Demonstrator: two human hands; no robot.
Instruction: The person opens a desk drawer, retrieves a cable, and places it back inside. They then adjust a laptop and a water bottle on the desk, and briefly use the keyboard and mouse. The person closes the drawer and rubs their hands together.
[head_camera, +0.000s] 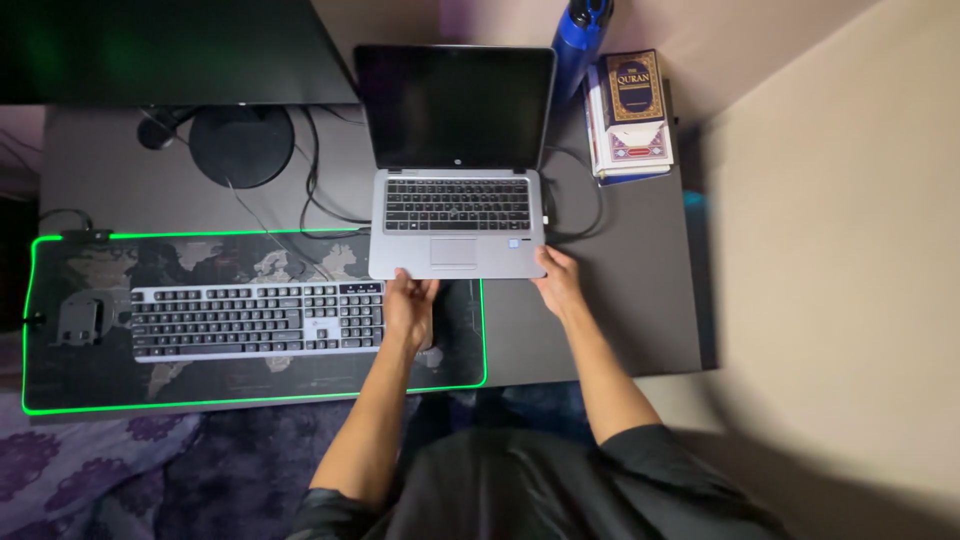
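An open silver-grey laptop with a dark screen and black keys (455, 190) sits toward the back right part of the dark desk top (640, 300), its front edge partly overlapping the desk mat. The left hand (410, 308) grips the laptop's front edge near its left corner, fingers curled up to the rim; the right hand (560, 282) holds the front right corner, thumb and fingers wrapped about the edge. Just left of the left hand lies a long grey keyboard with black keys (255, 320), resting on a wide dark desk mat printed with a world map and rimmed in glowing green light (250, 400). A small dark device (80, 320) sits on the mat beside the keyboard's left end. Behind the mat stands a round black monitor base (242, 145) with black cables (310, 190) trailing toward the laptop. To the laptop's right a stack of books (630, 115) lies at the desk's back corner, with a blue bottle (580, 40) just beside it.
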